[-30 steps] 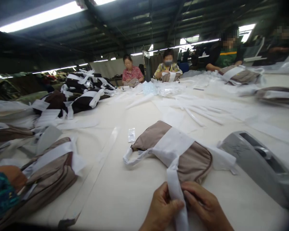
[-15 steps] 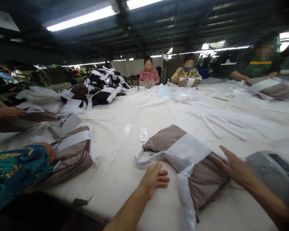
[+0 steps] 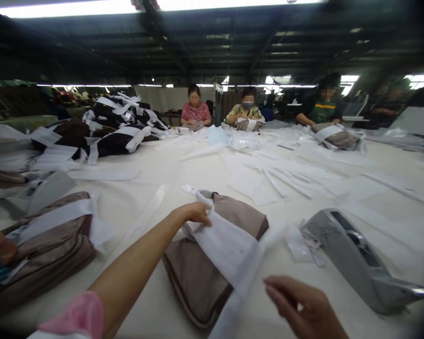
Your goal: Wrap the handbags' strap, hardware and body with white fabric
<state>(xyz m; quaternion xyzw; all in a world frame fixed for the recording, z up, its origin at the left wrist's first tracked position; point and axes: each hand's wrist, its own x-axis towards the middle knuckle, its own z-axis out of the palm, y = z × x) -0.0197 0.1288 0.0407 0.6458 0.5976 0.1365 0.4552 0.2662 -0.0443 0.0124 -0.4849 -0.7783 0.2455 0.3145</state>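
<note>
A taupe fabric bag (image 3: 196, 268) lies on the white table in front of me, with a wide white wrap (image 3: 229, 242) around its middle. My left hand (image 3: 197, 213) reaches over the bag, its fingers closed on the white-wrapped strap (image 3: 207, 195) at the far edge. Off the bag's right side, my right hand (image 3: 302, 306) hovers near the table's front, fingers loosely bent and apart, holding nothing. A long white-covered strip (image 3: 245, 278) trails from the bag toward me, between the bag and my right hand. A small clear packet (image 3: 189, 189) lies by the strap.
To the right stands a grey tape dispenser (image 3: 353, 263), with crumpled clear plastic (image 3: 298, 242) beside it. Another wrapped taupe bag (image 3: 56, 245) lies at left under a neighbour's hand. Dark wrapped bags (image 3: 116, 139) pile up at back left. Several co-workers sit across the table.
The bag has been turned around on the table. My left hand has gone from the tabletop to the strap; my right hand has left the bag. The view has swung right.
</note>
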